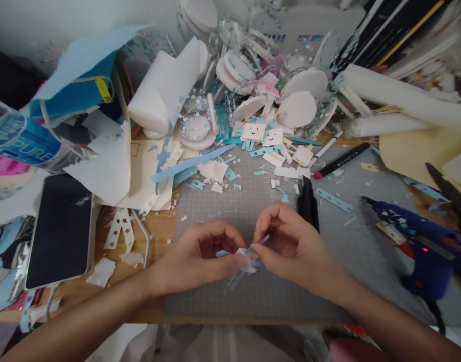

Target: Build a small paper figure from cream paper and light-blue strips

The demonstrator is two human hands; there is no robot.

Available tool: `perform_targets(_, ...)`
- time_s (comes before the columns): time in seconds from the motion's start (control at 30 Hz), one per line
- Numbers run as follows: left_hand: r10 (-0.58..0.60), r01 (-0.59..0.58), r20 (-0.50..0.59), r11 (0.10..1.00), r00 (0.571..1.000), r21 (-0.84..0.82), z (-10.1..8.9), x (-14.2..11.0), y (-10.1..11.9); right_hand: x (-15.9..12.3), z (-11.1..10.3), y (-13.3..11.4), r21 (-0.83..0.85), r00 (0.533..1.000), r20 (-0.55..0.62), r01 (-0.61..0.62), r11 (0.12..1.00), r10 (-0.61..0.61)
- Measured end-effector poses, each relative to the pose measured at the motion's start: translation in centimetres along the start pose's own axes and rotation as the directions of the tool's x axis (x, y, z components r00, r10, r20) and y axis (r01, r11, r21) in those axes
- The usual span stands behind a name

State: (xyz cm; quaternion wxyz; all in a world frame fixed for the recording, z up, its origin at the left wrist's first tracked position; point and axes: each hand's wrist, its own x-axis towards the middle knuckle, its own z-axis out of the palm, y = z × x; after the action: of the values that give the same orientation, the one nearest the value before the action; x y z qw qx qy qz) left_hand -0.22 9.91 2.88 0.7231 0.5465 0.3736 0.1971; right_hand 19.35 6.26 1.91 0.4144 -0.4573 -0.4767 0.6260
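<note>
Over the front of the grey cutting mat (215,301), my left hand (210,254) pinches a small white paper piece (244,253) with light blue strips hanging from it. Close by, my right hand (291,246) has thumb and forefinger closed on a thin light blue paper strip (265,239) at the piece's upper right. Fingers cover much of the piece, and its details are blurred. Beyond my hands lie two white paper squares with drawn smiles, one a smiling paper figure (253,131) with blue strips below. A black cutter-like tool (308,203) lies just past my right hand.
A blue glue gun (423,246) with a lit red light lies at right, near scissors (447,191). A phone-like dark slab (60,231) and a water bottle (26,136) are at left. White foam discs (298,108), a white roll (151,100) and paper scraps crowd the back.
</note>
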Motion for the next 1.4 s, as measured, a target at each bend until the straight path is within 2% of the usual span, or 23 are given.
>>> perform_targets(0.17, -0.001, 0.003, -0.029, 0.998, 1.0, 0.057, 0.3, 0.3, 0.3, 0.0, 0.2, -0.3, -0.001, 1.0, 0.001, -0.016, 1.0, 0.016)
perform_targets(0.37, -0.002, 0.005, -0.069, 0.999, 0.998, 0.045, 0.3, 0.0, 0.0, 0.5, 0.0, -0.4, 0.053, 0.999, -0.016, -0.038, 0.998, 0.039)
perform_targets(0.47, 0.018, -0.012, -0.097, 0.998, 0.995, 0.062, 0.2, -0.1, -0.1, 0.8, -0.5, -0.5, 0.197, 0.991, -0.012, -0.131, 0.972, 0.136)
perform_targets(0.57, 0.049, -0.04, -0.111, 0.996, 0.993, 0.083, 0.1, 0.0, -0.1, 1.0, -0.7, -0.5, 0.342, 0.963, 0.079, -0.268, 0.901, 0.256)
perform_targets(0.7, 0.086, -0.076, -0.105, 0.993, 0.991, 0.095, 0.0, 0.0, -0.1, 0.9, -0.8, -0.3, 0.353, 0.932, 0.19, -0.357, 0.865, 0.307)
perform_targets(0.9, 0.12, -0.108, -0.103, 0.988, 0.987, 0.113, 0.0, 0.0, -0.3, 1.1, -0.8, 0.0, 0.277, 0.939, 0.213, -0.323, 0.905, 0.27)
perform_targets(1.17, 0.123, -0.109, -0.101, 0.986, 0.987, 0.127, -0.1, 0.1, -0.3, 1.1, -0.6, -0.4, 0.183, 0.921, 0.266, -0.338, 0.923, 0.284)
perform_targets(1.3, 0.127, -0.113, -0.097, 0.984, 0.987, 0.135, -0.1, 0.2, -0.4, 1.0, -0.7, -0.2, 0.16, 0.931, 0.264, -0.299, 0.941, 0.251)
perform_targets(1.4, 0.12, -0.106, -0.105, 0.985, 0.987, 0.136, -0.1, 0.3, -0.4, 0.9, -0.6, -0.2, 0.102, 0.954, 0.225, -0.226, 0.969, 0.199)
